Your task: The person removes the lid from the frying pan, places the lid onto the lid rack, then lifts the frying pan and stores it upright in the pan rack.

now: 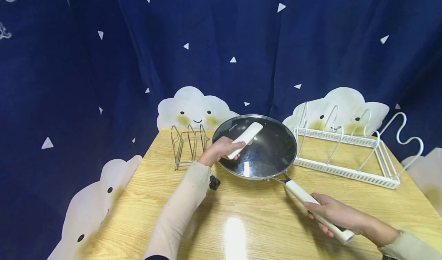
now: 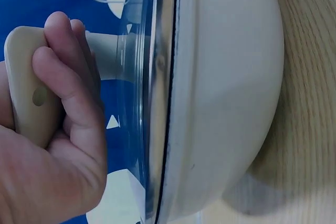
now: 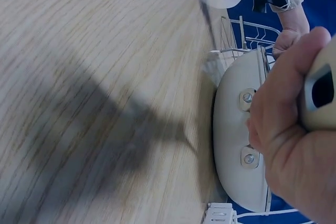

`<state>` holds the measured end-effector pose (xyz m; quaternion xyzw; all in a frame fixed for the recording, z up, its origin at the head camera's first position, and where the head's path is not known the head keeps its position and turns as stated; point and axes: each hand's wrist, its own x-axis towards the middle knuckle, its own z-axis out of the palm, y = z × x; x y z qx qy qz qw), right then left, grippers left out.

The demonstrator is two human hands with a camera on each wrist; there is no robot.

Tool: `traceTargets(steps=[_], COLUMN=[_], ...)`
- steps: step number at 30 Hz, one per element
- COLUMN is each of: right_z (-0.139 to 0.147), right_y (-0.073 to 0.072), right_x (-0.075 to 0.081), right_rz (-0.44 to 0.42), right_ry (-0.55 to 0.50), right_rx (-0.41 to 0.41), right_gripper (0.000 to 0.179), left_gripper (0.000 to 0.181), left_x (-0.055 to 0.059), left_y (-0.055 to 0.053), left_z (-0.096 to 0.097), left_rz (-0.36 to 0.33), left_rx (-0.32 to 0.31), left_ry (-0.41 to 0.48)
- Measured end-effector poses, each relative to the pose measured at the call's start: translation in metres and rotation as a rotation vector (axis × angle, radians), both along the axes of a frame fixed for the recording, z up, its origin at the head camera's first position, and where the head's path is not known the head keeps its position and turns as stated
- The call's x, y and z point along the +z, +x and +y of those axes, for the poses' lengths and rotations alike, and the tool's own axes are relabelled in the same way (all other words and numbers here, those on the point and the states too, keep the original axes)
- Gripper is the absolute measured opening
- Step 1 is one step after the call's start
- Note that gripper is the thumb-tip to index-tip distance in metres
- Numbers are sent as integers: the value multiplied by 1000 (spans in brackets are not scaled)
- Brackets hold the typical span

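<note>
Head view: a pale pan point(image 1: 253, 178) is level with the middle of the tabletop point(image 1: 269, 221), between two racks; whether its base touches the wood, the pictures do not settle. On its rim sits a round glass lid point(image 1: 272, 152) with a metal edge. The left hand point(image 1: 222, 149) grips the lower end of the lid's long white handle point(image 1: 253, 131), fingers wrapped round it, as the left wrist view also shows. The right hand point(image 1: 336, 212) grips the pan's long white handle point(image 1: 299, 194) near its far end, thumb along the top. In the right wrist view, two bolts point(image 3: 249, 158) show on the pan's side. Just left of the pan stands a small wire rack point(image 1: 186, 161); on the other side is a larger white rack point(image 1: 345, 172) with curved dividers. A small black object point(image 1: 214, 182) shows beside the left sleeve point(image 1: 183, 202). Behind the table hangs a dark blue curtain point(image 1: 221, 22) with white triangles and smiling clouds point(image 1: 197, 104).
</note>
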<state>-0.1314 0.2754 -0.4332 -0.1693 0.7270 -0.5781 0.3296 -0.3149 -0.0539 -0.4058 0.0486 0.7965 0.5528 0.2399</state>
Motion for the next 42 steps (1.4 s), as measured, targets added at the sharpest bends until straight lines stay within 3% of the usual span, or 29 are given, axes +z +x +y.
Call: traceTargets(steps=[9, 20, 34, 42], right_z=[0, -3, -1, -1], right_y=[-4, 0, 4, 6], right_x=[1, 1, 1, 2], right_rz=[11, -8, -17, -10], right_ry=[13, -5, 3, 16], right_rx=[1, -9, -18, -39], right_gripper=[32, 26, 27, 27], left_gripper=[31, 30, 31, 28], left_x=[2, -6, -6, 3], left_y=[3, 6, 10, 13], left_z=[-4, -4, -2, 1], left_rz=[35, 35, 57, 120], left_rx=[15, 51, 55, 88], left_ry=[44, 85, 89, 93])
